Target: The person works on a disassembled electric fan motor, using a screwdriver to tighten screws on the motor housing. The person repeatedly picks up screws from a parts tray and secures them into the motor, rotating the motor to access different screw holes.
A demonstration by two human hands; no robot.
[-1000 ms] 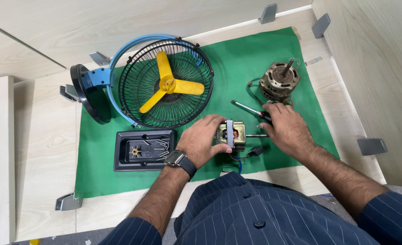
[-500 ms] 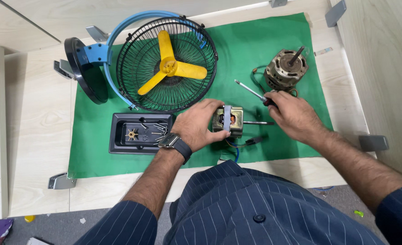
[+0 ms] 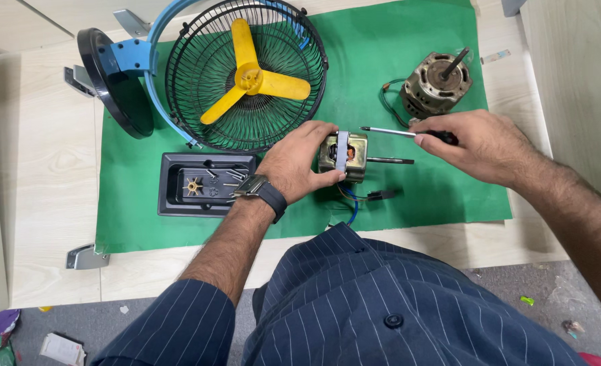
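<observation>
My left hand grips a small electric motor with a metal shaft that points right, resting on the green mat. Blue and orange wires with a black connector trail from the motor toward me. My right hand holds a screwdriver by its black handle, the tip pointing left at the top of the motor.
A second, round motor stands at the mat's far right. A black fan cage with yellow blades on a blue frame and black base lies at the back left. A black tray with screws and small parts sits left of my left wrist.
The view has drawn closer. My right hand has lifted the screwdriver so that its tip now points at the motor. My left hand stays on the motor.
</observation>
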